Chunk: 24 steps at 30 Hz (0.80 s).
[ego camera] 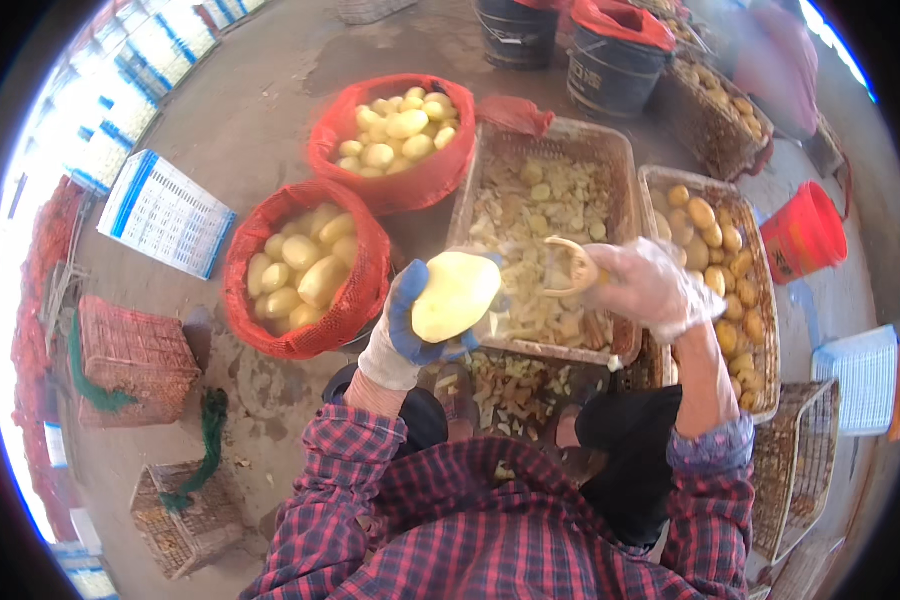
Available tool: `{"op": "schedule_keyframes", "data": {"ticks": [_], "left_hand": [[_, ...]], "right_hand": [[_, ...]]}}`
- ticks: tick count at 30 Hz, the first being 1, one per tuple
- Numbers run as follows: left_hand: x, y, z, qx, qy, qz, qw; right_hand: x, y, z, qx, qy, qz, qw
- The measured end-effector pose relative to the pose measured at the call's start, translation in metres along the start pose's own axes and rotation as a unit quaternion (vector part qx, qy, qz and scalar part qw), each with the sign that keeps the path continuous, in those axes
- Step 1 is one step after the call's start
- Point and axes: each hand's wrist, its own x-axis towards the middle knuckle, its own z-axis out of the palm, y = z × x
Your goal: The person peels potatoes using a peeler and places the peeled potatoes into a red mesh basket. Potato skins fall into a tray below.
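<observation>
My left hand (412, 322), in a blue-coated work glove, grips a large peeled potato (455, 297). To its right my right hand (634, 285), in a thin clear plastic glove, holds a yellowish vegetable peeler (572, 268), its head apart from the potato. Below both hands lies a crate of peelings (626, 187), with a few pale potato pieces among them. Two red mesh bags of peeled potatoes, the near one (240, 300) and the far one (450, 184), stand open on the left. At the right is a crate of unpeeled potatoes (771, 345).
Black buckets (616, 75) with red liners stand at the back, near another potato crate (709, 127) and a person (780, 67). A red bucket (804, 232) is far right. A white-blue crate (169, 214) and a reddish basket (135, 360) stand left. Peelings (510, 397) litter the floor between my feet.
</observation>
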Motion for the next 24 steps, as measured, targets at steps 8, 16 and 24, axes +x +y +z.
{"op": "schedule_keyframes", "data": {"ticks": [8, 16, 24], "left_hand": [[0.029, 0.015, 0.024, -0.031, 0.06, 0.186, 0.98], [0.031, 0.026, 0.017, -0.031, 0.077, 0.261, 0.962], [0.014, 0.032, 0.005, 0.05, 0.135, 0.288, 0.947]], "right_hand": [[0.007, -0.069, 0.05, 0.351, 0.18, 0.104, 0.913], [0.021, -0.096, 0.128, 0.014, 0.303, -0.013, 0.953], [0.033, -0.114, 0.136, -0.135, 0.361, -0.095, 0.918]]}}
